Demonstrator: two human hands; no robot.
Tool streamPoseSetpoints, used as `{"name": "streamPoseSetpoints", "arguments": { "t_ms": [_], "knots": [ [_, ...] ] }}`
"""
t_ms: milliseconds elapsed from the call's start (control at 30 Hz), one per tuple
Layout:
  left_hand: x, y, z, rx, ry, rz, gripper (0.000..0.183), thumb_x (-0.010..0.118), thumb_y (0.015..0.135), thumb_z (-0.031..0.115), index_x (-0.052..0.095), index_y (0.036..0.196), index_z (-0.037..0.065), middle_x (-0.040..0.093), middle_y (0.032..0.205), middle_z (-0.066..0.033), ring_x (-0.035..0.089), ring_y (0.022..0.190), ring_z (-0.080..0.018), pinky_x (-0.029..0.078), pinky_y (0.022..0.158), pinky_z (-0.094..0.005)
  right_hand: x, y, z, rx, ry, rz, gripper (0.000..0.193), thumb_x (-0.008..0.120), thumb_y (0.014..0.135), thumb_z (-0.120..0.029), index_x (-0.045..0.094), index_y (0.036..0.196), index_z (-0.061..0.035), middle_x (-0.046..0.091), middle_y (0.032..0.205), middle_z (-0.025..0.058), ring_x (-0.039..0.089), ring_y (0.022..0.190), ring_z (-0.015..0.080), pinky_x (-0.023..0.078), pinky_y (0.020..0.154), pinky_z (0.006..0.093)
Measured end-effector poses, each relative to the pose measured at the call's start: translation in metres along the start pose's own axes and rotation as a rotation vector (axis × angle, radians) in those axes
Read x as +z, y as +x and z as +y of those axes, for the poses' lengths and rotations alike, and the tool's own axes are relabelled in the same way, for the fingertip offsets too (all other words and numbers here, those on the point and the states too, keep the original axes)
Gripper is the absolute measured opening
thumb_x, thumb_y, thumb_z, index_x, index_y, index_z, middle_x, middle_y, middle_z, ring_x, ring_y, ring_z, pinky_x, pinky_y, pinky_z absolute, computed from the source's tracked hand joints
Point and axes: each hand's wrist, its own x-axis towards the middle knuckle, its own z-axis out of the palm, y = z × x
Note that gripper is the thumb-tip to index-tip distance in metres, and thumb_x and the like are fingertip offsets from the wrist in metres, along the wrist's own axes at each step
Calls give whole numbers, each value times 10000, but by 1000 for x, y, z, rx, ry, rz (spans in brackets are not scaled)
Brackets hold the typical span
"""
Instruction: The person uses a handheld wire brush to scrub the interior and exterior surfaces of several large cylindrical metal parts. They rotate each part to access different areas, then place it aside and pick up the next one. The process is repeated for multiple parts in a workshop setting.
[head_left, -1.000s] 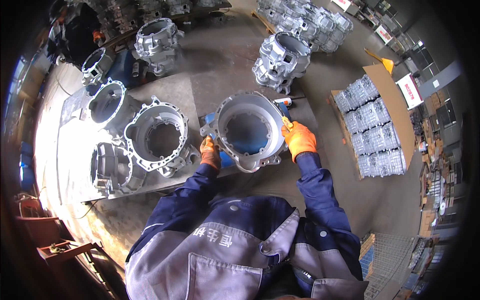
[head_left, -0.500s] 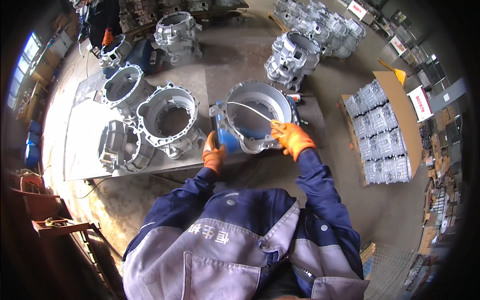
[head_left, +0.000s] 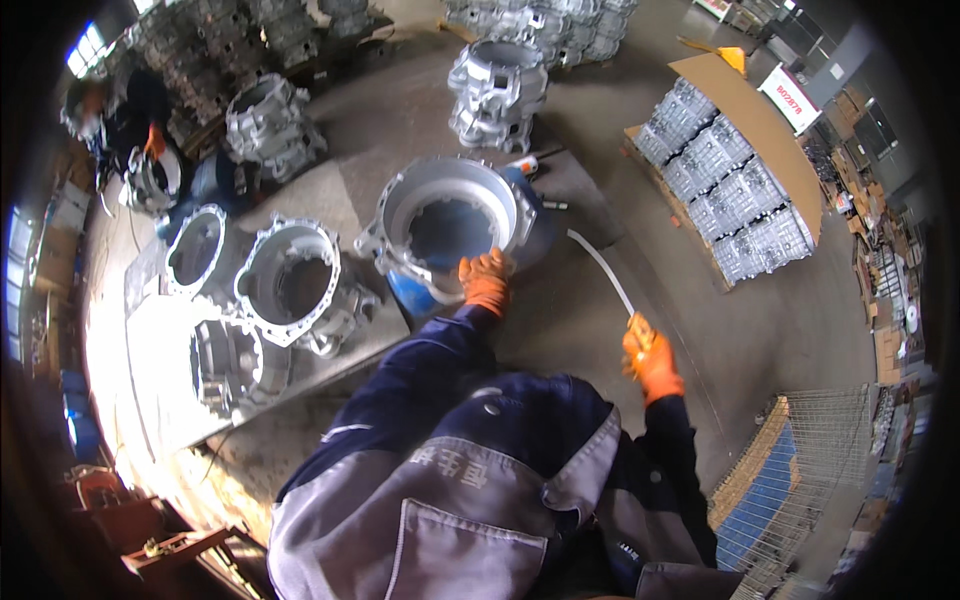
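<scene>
My gloved left hand point(head_left: 485, 283) has its fingers hooked over the near right rim of a round cast metal housing point(head_left: 390, 205). This silver ring-shaped housing has a flanged edge and lies with its wide opening up, on something blue point(head_left: 410, 293). Away to the right of the worktable, my gloved right hand point(head_left: 652, 362) is closed round the handle of a long thin tool point(head_left: 604, 272). The tool's pale, slightly curved blade points up and to the left, apart from the housing. Both gloves are orange.
Several similar housings point(head_left: 288, 325) stand at the table's left, in glaring light. Stacked housings point(head_left: 495, 95) stand beyond the table. A pallet of castings point(head_left: 715, 185) with a cardboard sheet is at right, a wire mesh cage point(head_left: 800, 480) lower right. A co-worker's gloved hand point(head_left: 155, 142) touches another housing.
My left hand has moved from the housing's left side to its near right rim. My right hand has drawn the tool out of the opening and off to the right. The view has swung too.
</scene>
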Motion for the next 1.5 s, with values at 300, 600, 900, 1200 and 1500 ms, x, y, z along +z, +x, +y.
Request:
{"name": "streamPoseSetpoints", "arguments": {
  "t_ms": [300,600,900,1200,1500],
  "knots": [
    [-31,38,-8,86,-113,72,292,680,806,377,653,866,93,715,807,-155,707,785,-350,529,708,-476,31,-2,152,-113,139,-25,314,664,912,-242,632,1177,-75,608,759,43,616,604,163,536,564,329],
    [-157,185,-108,16,-648,51,275,647,827,200,667,1042,28,697,890,-117,674,807,-256,535,724,-376,22,69,157,16,-19,1,368,838,659,-223,609,910,-81,634,807,99,679,834,312,566,678,414],
    [-245,351,-127,378,-890,195,186,501,988,172,628,1011,38,612,907,25,558,842,-84,470,764,-268,21,126,77,367,316,5,288,657,931,-340,596,1054,-86,631,851,65,657,684,247,521,517,395],
    [-247,551,42,245,-24,260,398,732,772,337,694,1062,66,725,995,-195,689,985,-363,524,860,-460,35,97,117,520,678,131,206,681,923,-219,611,1086,-115,669,935,14,672,687,148,556,640,298],
    [-132,605,73,297,92,211,196,549,906,249,726,968,192,735,979,-79,707,970,-293,539,789,-443,36,91,164,-53,-174,75,358,646,932,-198,606,1224,6,699,1015,21,639,959,122,497,886,268]
  ]
}}
